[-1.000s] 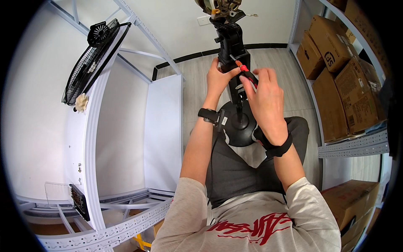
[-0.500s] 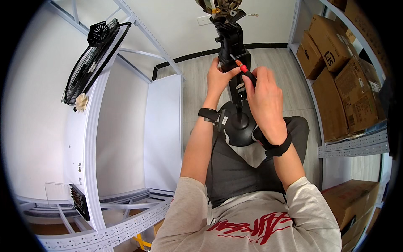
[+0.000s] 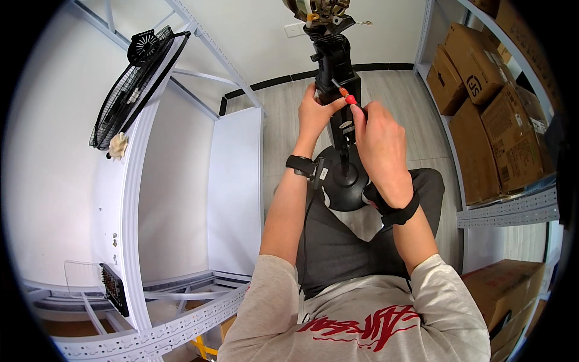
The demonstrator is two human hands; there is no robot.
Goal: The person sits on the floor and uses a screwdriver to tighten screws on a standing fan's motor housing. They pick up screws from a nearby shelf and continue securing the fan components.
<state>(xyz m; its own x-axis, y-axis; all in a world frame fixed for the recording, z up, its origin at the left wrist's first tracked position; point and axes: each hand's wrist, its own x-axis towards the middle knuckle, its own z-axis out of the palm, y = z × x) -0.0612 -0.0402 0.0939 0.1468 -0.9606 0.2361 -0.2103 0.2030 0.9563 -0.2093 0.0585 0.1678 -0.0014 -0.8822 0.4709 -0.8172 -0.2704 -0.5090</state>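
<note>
A black pedestal fan, stripped of its grille, stands in front of me with its round base (image 3: pixel 339 192) between my legs. Its bare metal motor (image 3: pixel 329 13) sits at the top of the black plastic housing (image 3: pixel 333 55). My left hand (image 3: pixel 312 120) grips that housing from the left, thumb across its front, the other fingers mostly hidden. In my right hand (image 3: pixel 383 142) is a screwdriver (image 3: pixel 351 99) with a red collar and an orange section. Its handle is mostly covered by my fingers, and its tip meets the housing just above my left thumb.
On the white shelf at left lie a black fan grille (image 3: pixel 129 90), a cream knob-like piece (image 3: pixel 118 145), small metal parts (image 3: pixel 114 240) and a black bit set (image 3: pixel 113 289). Cardboard boxes (image 3: pixel 473 63) fill the rack at right. A wall socket (image 3: pixel 294 30) is behind the fan.
My right fingers have shifted slightly around the screwdriver, covering more of its dark handle. My left hand keeps its place on the fan housing.
</note>
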